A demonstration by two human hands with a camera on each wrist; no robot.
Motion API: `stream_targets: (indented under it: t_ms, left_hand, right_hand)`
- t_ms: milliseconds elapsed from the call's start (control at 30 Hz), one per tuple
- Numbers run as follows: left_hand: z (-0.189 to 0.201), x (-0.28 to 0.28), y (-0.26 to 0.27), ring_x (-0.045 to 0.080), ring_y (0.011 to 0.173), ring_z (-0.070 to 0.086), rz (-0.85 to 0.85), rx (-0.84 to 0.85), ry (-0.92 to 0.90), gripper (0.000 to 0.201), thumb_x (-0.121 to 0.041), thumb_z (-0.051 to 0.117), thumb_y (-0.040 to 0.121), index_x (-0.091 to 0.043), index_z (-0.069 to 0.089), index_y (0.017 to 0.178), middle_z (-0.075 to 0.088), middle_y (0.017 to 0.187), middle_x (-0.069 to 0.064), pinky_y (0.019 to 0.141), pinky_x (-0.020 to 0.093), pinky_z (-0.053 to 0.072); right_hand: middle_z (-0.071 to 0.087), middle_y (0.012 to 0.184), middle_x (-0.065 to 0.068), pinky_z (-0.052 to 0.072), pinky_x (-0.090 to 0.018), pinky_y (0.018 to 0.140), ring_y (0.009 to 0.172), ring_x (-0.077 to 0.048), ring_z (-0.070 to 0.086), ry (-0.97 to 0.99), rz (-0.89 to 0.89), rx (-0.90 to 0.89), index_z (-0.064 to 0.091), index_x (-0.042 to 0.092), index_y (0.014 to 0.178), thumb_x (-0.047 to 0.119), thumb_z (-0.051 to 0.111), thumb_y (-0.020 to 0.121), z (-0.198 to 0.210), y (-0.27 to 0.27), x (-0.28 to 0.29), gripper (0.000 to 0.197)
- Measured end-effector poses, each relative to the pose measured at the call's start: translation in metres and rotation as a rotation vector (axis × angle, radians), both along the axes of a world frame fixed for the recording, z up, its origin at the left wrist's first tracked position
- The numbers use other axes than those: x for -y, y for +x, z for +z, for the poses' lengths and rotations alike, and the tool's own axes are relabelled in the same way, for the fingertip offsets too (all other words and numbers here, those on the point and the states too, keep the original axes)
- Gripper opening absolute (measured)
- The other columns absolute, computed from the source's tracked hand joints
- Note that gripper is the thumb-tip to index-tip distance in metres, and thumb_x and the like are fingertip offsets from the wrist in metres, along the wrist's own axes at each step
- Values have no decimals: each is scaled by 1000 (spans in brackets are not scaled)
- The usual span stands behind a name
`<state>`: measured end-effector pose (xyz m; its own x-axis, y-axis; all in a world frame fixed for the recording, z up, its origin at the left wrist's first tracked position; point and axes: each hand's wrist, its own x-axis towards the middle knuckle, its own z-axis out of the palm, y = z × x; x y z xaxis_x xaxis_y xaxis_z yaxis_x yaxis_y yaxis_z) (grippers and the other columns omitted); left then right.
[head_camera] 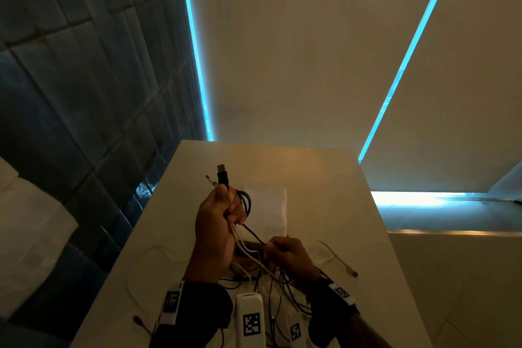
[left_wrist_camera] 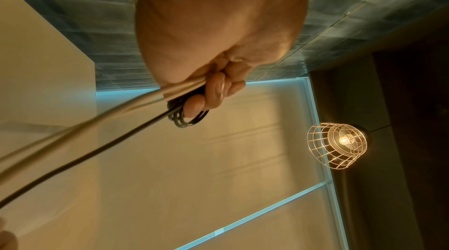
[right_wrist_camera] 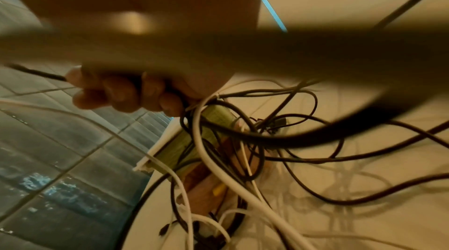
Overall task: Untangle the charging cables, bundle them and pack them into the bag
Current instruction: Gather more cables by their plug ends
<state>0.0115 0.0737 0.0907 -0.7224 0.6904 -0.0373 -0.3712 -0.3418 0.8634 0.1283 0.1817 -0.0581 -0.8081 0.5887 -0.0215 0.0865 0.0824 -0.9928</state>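
My left hand (head_camera: 223, 207) is raised over the white table (head_camera: 324, 178) and grips a small coil of black cable (head_camera: 245, 200) together with a white cable (head_camera: 240, 240). A black USB plug (head_camera: 222, 174) and a white plug (head_camera: 210, 180) stick up above its fist. In the left wrist view the curled fingers (left_wrist_camera: 213, 92) clamp the black loops (left_wrist_camera: 188, 119). My right hand (head_camera: 285, 251) sits lower and nearer me, holding the black strand (head_camera: 254, 233) that runs down from the coil. Beneath it lies the tangle of black and white cables (right_wrist_camera: 255, 148). A white cloth bag (head_camera: 268, 206) lies flat behind the hands.
A white cable (head_camera: 339, 258) trails to the right on the table, another loops at the left (head_camera: 141, 263). White tagged blocks (head_camera: 251, 319) sit at the near edge. Dark tiled wall (head_camera: 84, 93) borders the table's left side. A caged lamp (left_wrist_camera: 337, 144) hangs overhead.
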Motion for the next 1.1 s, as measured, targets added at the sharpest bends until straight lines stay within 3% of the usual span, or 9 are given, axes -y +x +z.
stream_targets:
  t_ms: [200,333,400,467,567,700,867,1000,1100]
  left_hand:
    - [0,2,0,6,43,26,-1,-7,-2,37,-19,27,104,-12,39,70,32,50,-6,45,20,28]
    - [-1,1,1,7,42,25,-15,-6,-17,38,-18,26,104,-11,38,69,33,50,-8,45,20,27]
    - [-1,2,1,7,42,25,-18,-1,-14,38,-19,26,104,-11,38,69,32,50,-8,45,20,28]
    - [0,2,1,7,42,25,-12,2,-14,38,-19,26,104,-11,38,68,33,51,-7,45,21,27]
    - [2,4,-2,7,42,26,-18,13,-4,38,-18,26,104,-11,38,68,33,50,-7,46,21,27]
    - [3,5,-3,7,41,25,-10,7,9,36,-16,27,103,-10,38,69,33,49,-8,46,22,24]
    - [0,4,-2,7,40,25,-8,-20,-15,38,-15,25,104,-10,37,68,34,48,-9,45,21,25]
    - [1,4,-3,6,40,24,-20,-49,-44,38,-15,26,104,-11,36,67,32,47,-10,45,20,24]
    - [1,4,-11,7,41,21,-16,-165,-157,39,-17,26,104,-12,34,65,28,46,-9,44,22,21]
  right_hand:
    - [59,57,11,42,-26,62,58,-5,52,38,-15,31,65,29,58,46,59,82,-18,3,-1,30]
    - [70,77,3,50,-29,73,75,-10,63,5,-34,24,77,18,78,52,63,80,-33,7,-3,36]
    - [67,71,3,47,-28,69,70,-10,60,11,-58,46,76,13,74,61,63,77,-40,11,-4,50]
    - [59,56,9,41,-26,61,57,-7,52,39,-83,100,70,21,58,66,59,74,-43,15,-4,49]
    - [55,46,11,39,-22,56,50,-4,50,90,-82,160,62,30,47,62,53,79,-48,20,-4,46]
    - [55,47,14,38,-20,56,49,1,49,146,-68,229,59,35,46,41,55,92,-58,23,-5,46]
    - [57,49,24,34,-15,52,51,3,53,262,-58,322,54,36,53,35,55,90,-56,19,-9,37]
    - [53,46,11,33,-16,52,48,1,49,236,-97,314,56,35,53,37,58,85,-43,16,-10,32]
    - [53,47,9,36,-18,52,47,1,47,115,-201,197,61,27,50,36,59,81,-18,12,-11,32]
